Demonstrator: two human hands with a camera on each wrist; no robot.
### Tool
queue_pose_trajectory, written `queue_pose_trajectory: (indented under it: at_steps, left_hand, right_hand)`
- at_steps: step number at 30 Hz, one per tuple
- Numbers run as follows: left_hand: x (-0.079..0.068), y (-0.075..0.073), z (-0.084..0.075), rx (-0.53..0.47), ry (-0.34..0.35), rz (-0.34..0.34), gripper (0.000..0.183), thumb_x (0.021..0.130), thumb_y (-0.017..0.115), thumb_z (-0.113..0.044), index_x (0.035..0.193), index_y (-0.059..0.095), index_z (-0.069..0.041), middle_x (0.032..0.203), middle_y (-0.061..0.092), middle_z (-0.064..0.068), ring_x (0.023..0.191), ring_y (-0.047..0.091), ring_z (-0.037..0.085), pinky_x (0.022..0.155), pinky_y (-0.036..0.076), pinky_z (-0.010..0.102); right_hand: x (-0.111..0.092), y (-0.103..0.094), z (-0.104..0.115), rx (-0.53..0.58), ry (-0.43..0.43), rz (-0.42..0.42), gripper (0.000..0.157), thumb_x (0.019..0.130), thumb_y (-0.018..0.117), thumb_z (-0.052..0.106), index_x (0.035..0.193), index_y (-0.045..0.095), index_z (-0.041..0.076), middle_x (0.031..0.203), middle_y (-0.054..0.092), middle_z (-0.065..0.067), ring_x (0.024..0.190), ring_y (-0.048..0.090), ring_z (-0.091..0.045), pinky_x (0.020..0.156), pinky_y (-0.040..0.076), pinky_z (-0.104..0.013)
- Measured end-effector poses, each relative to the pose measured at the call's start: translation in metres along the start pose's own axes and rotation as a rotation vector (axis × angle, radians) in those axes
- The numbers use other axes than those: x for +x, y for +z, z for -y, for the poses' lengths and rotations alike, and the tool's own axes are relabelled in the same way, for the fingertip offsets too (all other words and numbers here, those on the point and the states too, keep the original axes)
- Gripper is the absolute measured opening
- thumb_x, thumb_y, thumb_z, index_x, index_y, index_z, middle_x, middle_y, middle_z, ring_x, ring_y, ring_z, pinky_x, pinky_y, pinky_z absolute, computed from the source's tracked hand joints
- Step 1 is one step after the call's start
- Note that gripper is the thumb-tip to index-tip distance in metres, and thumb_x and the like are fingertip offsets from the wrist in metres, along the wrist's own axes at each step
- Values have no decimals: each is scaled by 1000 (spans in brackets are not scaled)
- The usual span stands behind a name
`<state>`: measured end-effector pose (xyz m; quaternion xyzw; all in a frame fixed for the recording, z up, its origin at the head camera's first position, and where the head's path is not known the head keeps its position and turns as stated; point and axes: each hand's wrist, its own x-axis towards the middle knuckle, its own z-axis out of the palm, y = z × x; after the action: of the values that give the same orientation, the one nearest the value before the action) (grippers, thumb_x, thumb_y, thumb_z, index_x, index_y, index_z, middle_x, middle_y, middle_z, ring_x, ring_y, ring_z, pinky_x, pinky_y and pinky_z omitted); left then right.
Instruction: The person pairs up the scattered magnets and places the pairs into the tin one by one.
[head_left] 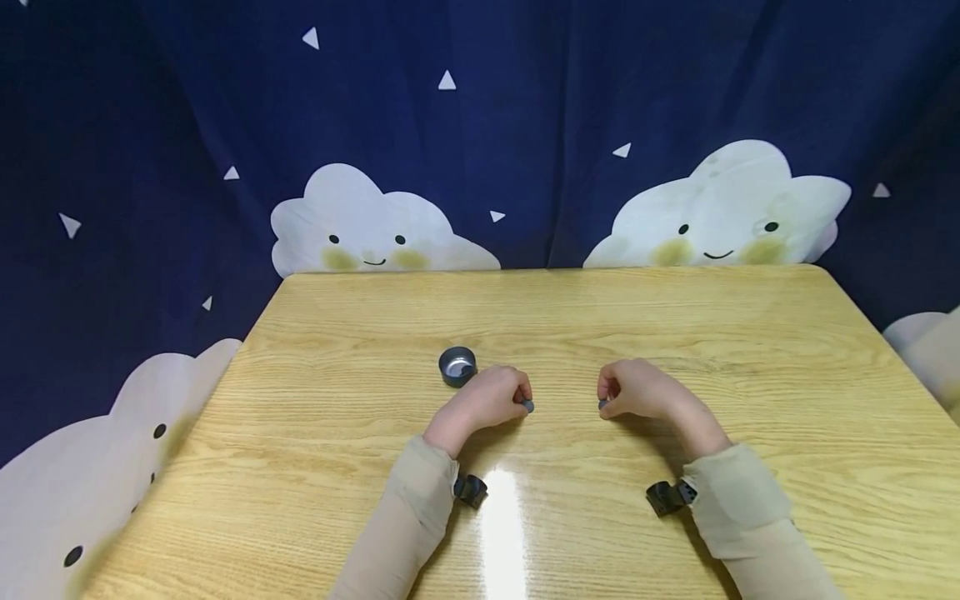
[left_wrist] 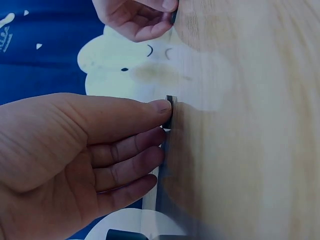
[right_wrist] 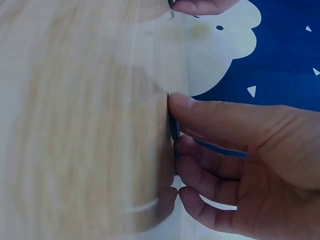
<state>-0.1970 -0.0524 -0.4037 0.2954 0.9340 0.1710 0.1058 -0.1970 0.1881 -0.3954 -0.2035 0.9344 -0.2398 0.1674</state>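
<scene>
My left hand [head_left: 487, 398] pinches a small, thin dark disc [head_left: 528, 406] between thumb and forefinger, low over the table. Opposite it, a gap apart, my right hand [head_left: 643, 390] pinches a similar dark disc [head_left: 602, 404] by the table surface. Seen from the left wrist, the left disc [left_wrist: 168, 120] stands on edge under the thumb, the other fingers loosely bent below. In the right wrist view, the right disc [right_wrist: 174, 127] is likewise upright, partly covered by the thumb. Just beyond the left hand stands a small round dark tin [head_left: 452, 383], with something dark inside.
Both hands work over a light wooden table [head_left: 337, 333]. A dark blue curtain [head_left: 525, 100] with white clouds and triangles hangs behind it and along the sides. Black wrist cameras sit under both beige sleeves [head_left: 427, 475].
</scene>
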Motion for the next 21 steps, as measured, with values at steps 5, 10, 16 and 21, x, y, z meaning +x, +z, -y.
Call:
queue_pose_trajectory:
  at_steps: [5,10,16,21]
  left_hand:
    - [0,-1,0,-4,-4,-1,8,81,68,-17,87,66,-12,80,61,-3,72,52,8,68,43,21]
    - [0,0,-1,3,-2,-5,7,80,68,-17,86,66,-12,79,61,-4,72,51,7,68,43,20]
    - [0,2,0,8,-4,-3,7,80,68,-17,86,66,-13,78,60,-5,71,51,7,68,42,20]
    - [0,2,0,9,-4,-8,7,80,68,-18,85,66,-13,77,59,-5,71,51,7,67,42,20]
  right_hand:
    - [2,2,4,3,-6,-5,17,72,74,9,77,58,7,69,52,0,64,45,-13,60,37,-26]
    - [4,5,8,19,-34,3,16,72,73,6,78,59,6,71,53,0,65,46,-12,61,39,-26]
    - [6,8,11,19,-60,2,16,71,74,5,77,59,6,71,54,0,66,46,-12,61,39,-26]
    - [9,10,14,16,-59,3,16,72,74,8,76,59,7,69,53,1,64,45,-11,60,38,-26]
